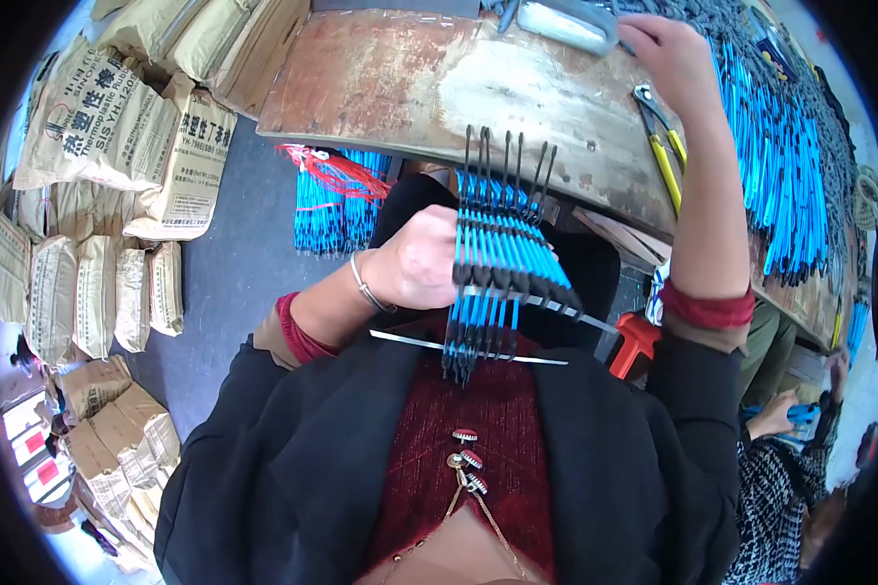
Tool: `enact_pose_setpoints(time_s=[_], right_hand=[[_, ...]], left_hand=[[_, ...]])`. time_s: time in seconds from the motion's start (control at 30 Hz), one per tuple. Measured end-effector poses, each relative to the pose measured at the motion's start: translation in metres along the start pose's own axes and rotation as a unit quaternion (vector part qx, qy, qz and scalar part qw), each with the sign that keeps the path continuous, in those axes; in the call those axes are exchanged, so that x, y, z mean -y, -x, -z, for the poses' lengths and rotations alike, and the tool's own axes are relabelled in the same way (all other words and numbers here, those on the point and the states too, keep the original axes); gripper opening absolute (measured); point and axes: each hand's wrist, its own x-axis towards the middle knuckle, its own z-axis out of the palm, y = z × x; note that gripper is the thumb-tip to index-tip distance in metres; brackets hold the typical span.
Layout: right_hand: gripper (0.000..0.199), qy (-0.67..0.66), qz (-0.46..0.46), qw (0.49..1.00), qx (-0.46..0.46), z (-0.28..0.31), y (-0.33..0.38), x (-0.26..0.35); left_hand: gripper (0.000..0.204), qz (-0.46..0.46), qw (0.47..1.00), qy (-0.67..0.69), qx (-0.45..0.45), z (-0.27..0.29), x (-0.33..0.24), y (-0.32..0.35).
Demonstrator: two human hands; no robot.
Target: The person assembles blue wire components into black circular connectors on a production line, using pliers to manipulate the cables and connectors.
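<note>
My left hand [429, 258] is closed around a bundle of blue cords with black ends [512, 249], held up in front of my chest. Several black loops stick up from its far side. Two thin pale strips cross the near part, a lower strip [410, 339] and another strip [595, 320] poking out at the right. My right hand [668, 54] is stretched to the back of the table, fingers bent together beside a clear plastic container [566, 27] with whitish contents. What its fingertips hold, if anything, is hidden.
Yellow-handled pincers [661, 161] lie on the worn wooden table [380, 78]. Blue cords [776, 166] hang over its right side; more bundles [332, 210] sit below it. Paper sacks [98, 127] are stacked left. A red object [637, 341] is by my right side. A co-worker's hand [773, 416] is lower right.
</note>
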Motion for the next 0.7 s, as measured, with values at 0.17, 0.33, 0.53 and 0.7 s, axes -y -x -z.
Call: enact_pose_setpoints(time_s=[0.17, 0.33, 0.53, 0.7], right_hand=[[0.020, 0.123, 0.001, 0.980, 0.154, -0.058, -0.072, -0.021], [0.019, 0.232, -0.022, 0.952, 0.197, -0.088, -0.075, -0.026], [0.014, 0.175, -0.057, 0.978, 0.094, -0.070, -0.060, -0.017], [0.015, 0.085, 0.063, 0.994, -0.040, -0.035, -0.024, -0.001]], left_hand=[[0.025, 0.009, 0.994, 0.106, -0.005, 0.024, 0.004, -0.015], [0.018, -0.021, 1.000, 0.020, 0.002, 0.023, 0.007, -0.011], [0.018, 0.004, 0.991, 0.127, -0.031, 0.014, 0.013, -0.009], [0.020, 0.023, 0.997, 0.077, 0.003, 0.014, 0.010, -0.009]])
